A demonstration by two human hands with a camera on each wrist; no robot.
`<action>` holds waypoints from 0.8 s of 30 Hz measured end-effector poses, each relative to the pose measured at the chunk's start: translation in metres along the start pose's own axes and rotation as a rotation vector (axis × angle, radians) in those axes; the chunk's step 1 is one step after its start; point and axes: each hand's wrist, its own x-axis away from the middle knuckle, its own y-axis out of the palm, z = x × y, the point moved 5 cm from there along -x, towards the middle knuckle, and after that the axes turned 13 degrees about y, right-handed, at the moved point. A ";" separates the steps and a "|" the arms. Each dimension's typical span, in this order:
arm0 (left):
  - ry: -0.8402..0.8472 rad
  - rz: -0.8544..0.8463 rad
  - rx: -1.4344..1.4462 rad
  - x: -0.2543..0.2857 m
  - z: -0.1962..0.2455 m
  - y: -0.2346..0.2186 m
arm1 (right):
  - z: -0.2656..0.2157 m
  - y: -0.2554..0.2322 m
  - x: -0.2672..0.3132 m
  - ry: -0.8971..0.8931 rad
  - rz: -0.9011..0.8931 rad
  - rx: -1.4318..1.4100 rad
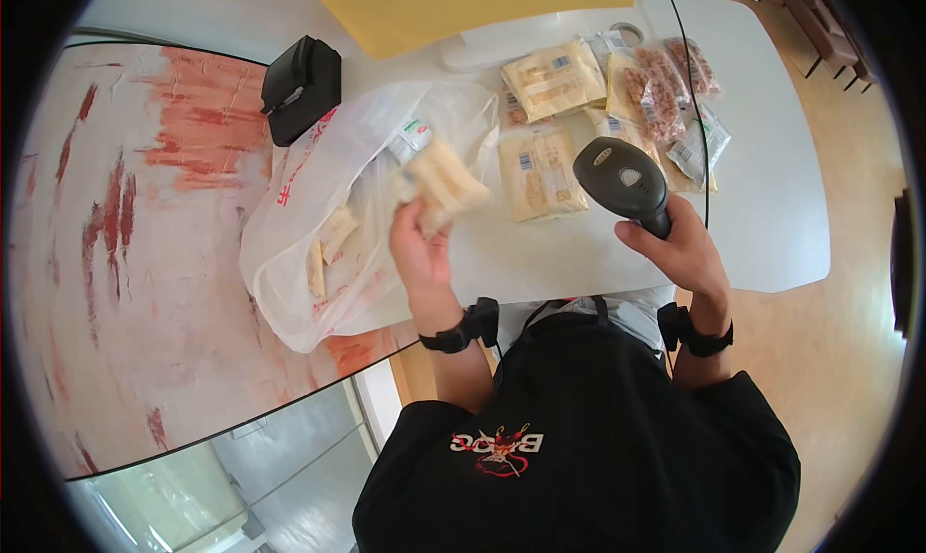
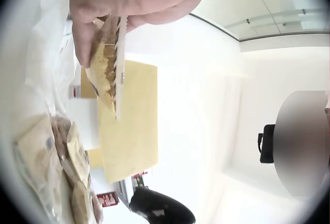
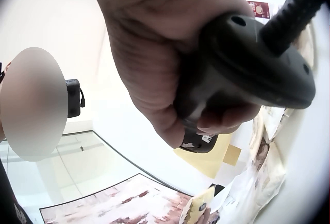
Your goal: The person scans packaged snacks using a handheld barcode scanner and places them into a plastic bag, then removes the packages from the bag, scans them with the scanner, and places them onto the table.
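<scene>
My left hand (image 1: pixel 422 256) grips a pale yellow food packet (image 1: pixel 451 185) by its near end, above the right side of a white plastic carrier bag (image 1: pixel 275 235). Blurred in the head view, the packet appears edge-on (image 2: pixel 114 74) in the left wrist view, between thumb and fingers. Inside the bag lie more pale packets (image 1: pixel 336 233). A black handheld barcode scanner (image 1: pixel 617 175) is in my right hand (image 1: pixel 693 249), its head towards the left hand's side. Fingers wrap its handle (image 3: pixel 206 79) in the right wrist view.
Right of the bag lie several pale yellow packets (image 1: pixel 542 175) and packs of pinkish food (image 1: pixel 656 100). The scanner's cable (image 1: pixel 693 80) runs over the table's right part. A black boxy device (image 1: pixel 301 90) stands behind the bag; a yellow panel (image 1: pixel 463 3) rises at the back.
</scene>
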 end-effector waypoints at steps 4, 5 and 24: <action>0.238 0.227 0.080 -0.029 0.029 -0.035 | 0.001 0.006 -0.005 -0.032 -0.039 -0.030; 0.240 0.227 0.082 -0.042 0.033 -0.042 | 0.001 0.007 -0.006 -0.036 -0.039 -0.029; 0.478 0.158 -0.046 -0.172 0.068 -0.029 | -0.003 0.004 -0.001 -0.089 -0.057 -0.035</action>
